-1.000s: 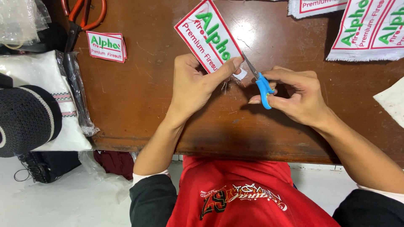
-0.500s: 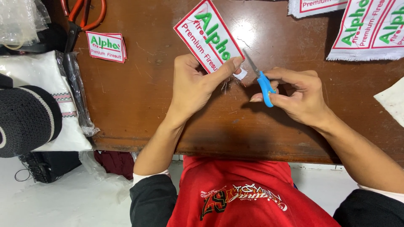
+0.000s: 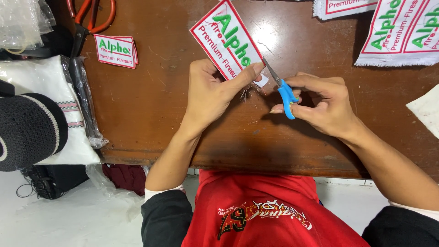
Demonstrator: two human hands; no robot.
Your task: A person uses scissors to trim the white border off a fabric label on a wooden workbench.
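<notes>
On the brown desk [image 3: 151, 105] my left hand [image 3: 210, 93] pinches the red-edged white patch [image 3: 226, 39] at its lower corner, my right hand [image 3: 320, 103] clamps blue snips [image 3: 286, 93], blades at that corner, their tips hard to make out.

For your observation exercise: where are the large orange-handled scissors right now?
In the head view, the orange-handled scissors lie at the table's far left edge, just above a small stack of patches, away from both hands.

Bare table [image 3: 151, 105] left of left hand [image 3: 208, 96]; orange scissors [image 3: 91, 18], small patch [image 3: 115, 51] crowd far-left corner.
</notes>
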